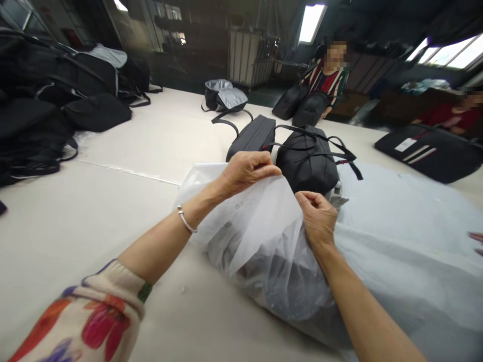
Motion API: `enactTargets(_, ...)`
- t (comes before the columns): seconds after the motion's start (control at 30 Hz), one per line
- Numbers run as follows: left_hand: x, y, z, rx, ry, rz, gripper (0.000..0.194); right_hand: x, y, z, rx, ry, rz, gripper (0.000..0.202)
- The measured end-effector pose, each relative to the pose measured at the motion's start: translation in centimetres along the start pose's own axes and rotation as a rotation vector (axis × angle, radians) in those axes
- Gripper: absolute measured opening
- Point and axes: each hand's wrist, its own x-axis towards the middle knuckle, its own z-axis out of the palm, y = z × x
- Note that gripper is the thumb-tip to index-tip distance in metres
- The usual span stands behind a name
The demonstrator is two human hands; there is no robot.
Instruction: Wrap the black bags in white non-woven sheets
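Note:
A translucent white plastic bag (264,216) lies on the table with something dark and bulky inside, blurred by the film. My left hand (249,171) pinches the bag's upper edge between thumb and fingers and holds it raised. To the right and a little lower, my right hand (317,213) is closed on the same edge. The film is drawn up between the two hands. Just beyond them stand two black bags with straps, a narrow bag (253,134) and a rounder bag (309,158).
Black bags (56,95) are heaped at the left on the pale table (143,146). A small silver-lined bag (226,95) is open at the back. Across the table, a person in stripes (330,80) handles black bags. White plastic sheets (407,211) cover the right side, near a striped black bag (426,151).

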Motion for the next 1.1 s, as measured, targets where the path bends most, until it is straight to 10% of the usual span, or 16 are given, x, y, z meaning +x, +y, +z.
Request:
enactTargets(0.2,0.9,-3.9,6.6,0.35,-0.373,-0.085,0.027,0.0,-0.1,0.0,0.005,-0.076,0.122,0.037)
enactTargets(0.47,0.2,-5.2,7.7,0.401,-0.585,-0.14,0.026,0.4,0.5,0.5,0.049,-0.092,0.142,0.044)
enactTargets(0.63,0.2,-5.7,7.9,0.384,-0.634,-0.226,0.03,-0.7,-0.7,-1.0,-0.036,0.155,-0.358,0.032)
enactTargets(0.77,0.0,-5.3,8.2,0.357,-0.599,-0.226,0.028,-2.3,-1.9,-1.1,-0.15,-0.205,-0.903,0.011)
enactTargets(0.9,-0.1,-4.2,5.1,0.375,-0.418,-0.211,0.029,-2.8,-2.0,0.1,-0.311,-0.479,-0.906,0.016)
enactTargets(1.1,-7.3,-5.4,-6.1,0.517,0.065,-0.565,0.065,-2.6,-1.1,0.4,-0.279,-0.471,-0.884,0.009)
